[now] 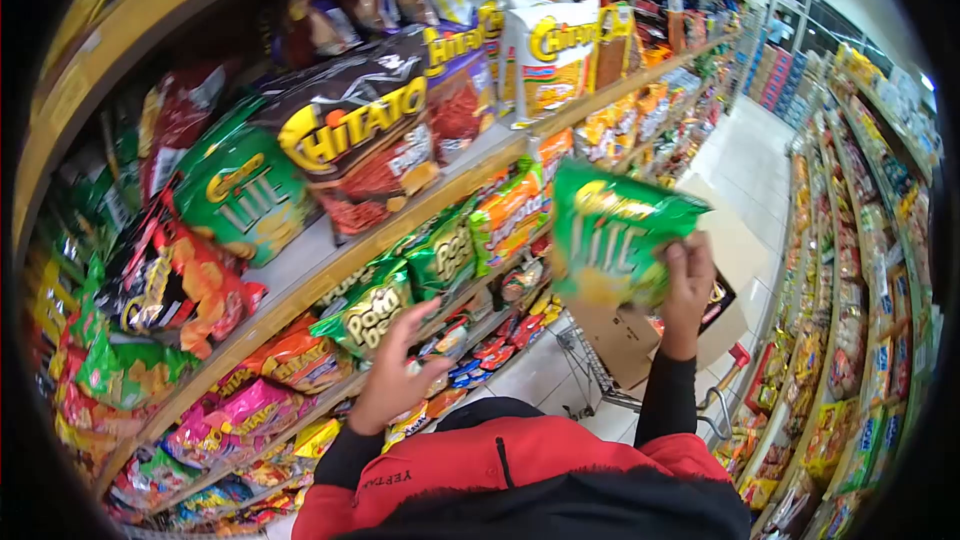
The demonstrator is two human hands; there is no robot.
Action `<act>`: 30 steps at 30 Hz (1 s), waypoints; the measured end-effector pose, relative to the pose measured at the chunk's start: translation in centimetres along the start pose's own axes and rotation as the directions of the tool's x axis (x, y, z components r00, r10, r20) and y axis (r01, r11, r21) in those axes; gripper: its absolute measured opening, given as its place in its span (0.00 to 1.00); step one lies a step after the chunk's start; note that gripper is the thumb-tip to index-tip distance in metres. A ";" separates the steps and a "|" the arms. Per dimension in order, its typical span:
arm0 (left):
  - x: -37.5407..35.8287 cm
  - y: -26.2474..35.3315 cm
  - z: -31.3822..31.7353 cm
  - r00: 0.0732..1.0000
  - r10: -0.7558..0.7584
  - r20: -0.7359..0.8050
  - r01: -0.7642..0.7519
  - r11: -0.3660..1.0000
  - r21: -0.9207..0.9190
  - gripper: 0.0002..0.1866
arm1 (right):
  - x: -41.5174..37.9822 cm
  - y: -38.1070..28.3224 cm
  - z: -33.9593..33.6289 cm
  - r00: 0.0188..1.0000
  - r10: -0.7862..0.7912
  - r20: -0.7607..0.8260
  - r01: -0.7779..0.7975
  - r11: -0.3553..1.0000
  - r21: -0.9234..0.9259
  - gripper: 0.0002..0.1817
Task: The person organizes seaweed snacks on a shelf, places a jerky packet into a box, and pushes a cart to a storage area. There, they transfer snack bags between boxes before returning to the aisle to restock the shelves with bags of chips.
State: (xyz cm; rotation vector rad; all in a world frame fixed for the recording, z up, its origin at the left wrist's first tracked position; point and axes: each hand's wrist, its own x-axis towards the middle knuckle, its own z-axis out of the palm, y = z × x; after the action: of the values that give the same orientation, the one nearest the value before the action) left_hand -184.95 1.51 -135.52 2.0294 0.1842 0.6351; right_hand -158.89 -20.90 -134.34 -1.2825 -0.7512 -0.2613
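Observation:
My right hand [688, 280] grips a green bag of chips [612, 235] by its right edge, holding it up in front of the shelves. My left hand [395, 370] is raised with its fingers apart and nothing in it, near green popcorn bags [375, 310] on a lower shelf. On the upper shelf lean a large dark Chitato bag [350, 130] and another green chip bag [243, 185]. A white Chitato bag [556, 60] stands farther along that shelf.
A cart [600, 375] with an open cardboard box [615, 340] stands in the aisle at my right. Snack-filled shelves [840, 290] line the far side. A yellow-edged shelf [440, 205] runs along my left. Stacked goods [785, 80] and a person [776, 26] are at the aisle's end.

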 end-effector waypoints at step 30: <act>1.9 1.6 -15.6 0.209 0.945 -0.253 0.041 0.251 0.967 0.36 | -2.5 -4.8 36.4 0.404 -0.853 0.330 0.912 0.404 -0.070 0.25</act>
State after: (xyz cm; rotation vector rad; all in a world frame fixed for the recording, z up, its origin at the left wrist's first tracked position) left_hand -191.45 13.31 -127.29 2.3895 0.4024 2.7176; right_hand -176.52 10.92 -129.05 -1.0067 -1.6643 -1.1390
